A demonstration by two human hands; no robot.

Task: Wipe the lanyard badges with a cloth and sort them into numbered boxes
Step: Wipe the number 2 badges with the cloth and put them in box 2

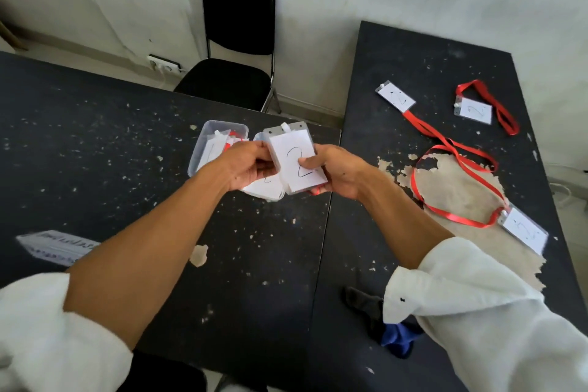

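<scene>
Both hands hold a clear badge (294,156) with a white card marked "2" above the dark table. My right hand (334,173) grips its right edge, thumb on the card. My left hand (246,165) pinches its left edge. Behind my left hand stands a clear box (219,134) with a badge and red ribbon inside. A second clear box (264,192) lies partly hidden under the held badge. Three more badges marked "2" with red lanyards lie on the right table: one far (395,96), one far right (474,110), one near (523,230).
A dark cloth (366,302) and a blue cloth (397,339) lie by my right sleeve. A printed plastic packet (55,247) rests at the left. A black chair (235,41) stands beyond the tables. The right table has a patch of peeled surface (458,191).
</scene>
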